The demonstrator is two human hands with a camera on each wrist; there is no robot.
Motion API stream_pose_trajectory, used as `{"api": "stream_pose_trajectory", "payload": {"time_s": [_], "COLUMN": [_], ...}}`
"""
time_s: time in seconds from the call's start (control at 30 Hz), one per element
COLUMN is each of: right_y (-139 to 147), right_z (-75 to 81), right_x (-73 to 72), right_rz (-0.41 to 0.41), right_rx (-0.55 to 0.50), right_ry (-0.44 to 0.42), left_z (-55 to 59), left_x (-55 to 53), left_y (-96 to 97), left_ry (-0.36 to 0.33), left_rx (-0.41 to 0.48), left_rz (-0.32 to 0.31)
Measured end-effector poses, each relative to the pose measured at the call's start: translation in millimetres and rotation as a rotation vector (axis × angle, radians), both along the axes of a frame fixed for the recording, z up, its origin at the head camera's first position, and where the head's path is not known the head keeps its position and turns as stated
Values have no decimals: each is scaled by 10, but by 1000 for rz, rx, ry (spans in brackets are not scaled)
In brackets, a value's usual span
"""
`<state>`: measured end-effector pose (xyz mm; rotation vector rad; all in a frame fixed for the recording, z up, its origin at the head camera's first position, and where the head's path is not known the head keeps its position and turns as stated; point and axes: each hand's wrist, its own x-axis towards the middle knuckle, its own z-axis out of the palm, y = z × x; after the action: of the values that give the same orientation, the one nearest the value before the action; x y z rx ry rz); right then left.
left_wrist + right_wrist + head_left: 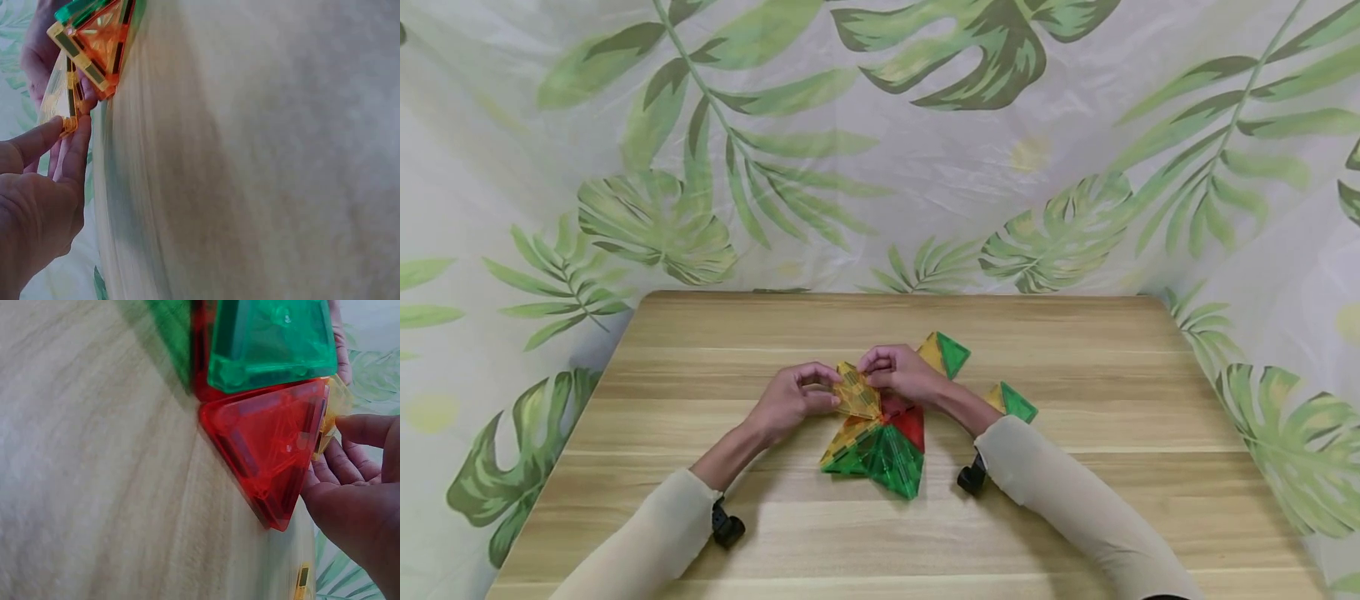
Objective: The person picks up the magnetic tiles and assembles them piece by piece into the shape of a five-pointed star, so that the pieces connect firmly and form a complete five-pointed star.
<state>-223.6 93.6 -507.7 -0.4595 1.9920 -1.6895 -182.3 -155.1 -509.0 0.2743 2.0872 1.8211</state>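
Note:
Magnetic tiles, see-through and triangular, make a joined cluster in the middle of the table. Green tiles (895, 462) lie at its near side, red tiles (912, 429) at its right, and yellow tiles (857, 392) stand up at the far left. My left hand (790, 400) pinches the yellow tiles' left edge between thumb and fingers. From the far right side, my right hand (906, 375) grips the same yellow tiles near their top. In the right wrist view, a red triangle (275, 437) adjoins a green tile (275, 344), and my thumb presses the yellow piece (337, 406).
Behind my right hand lies a yellow tile (930, 353) joined to a green triangle (953, 354). Another green triangle (1018, 402) with a yellow one (996, 397) lies by my right wrist. A leaf-patterned cloth (820, 208) hangs beyond the wooden table (1075, 350).

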Motion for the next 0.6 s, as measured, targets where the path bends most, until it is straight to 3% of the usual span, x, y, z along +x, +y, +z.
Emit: {"api": "stream_pose_trajectory", "payload": {"time_s": [0.37,0.6], "right_y": [-36,-35], "right_z": [-25,-25], "right_x": [19,30], "right_rz": [109,170], "right_rx": [88,149], "right_ry": [108,201], "left_z": [4,-47], "left_x": [70,116], "left_y": [-3,-53], "left_ry": [37,-11], "left_rx": [-64,-62], "left_rz": [0,-24]}}
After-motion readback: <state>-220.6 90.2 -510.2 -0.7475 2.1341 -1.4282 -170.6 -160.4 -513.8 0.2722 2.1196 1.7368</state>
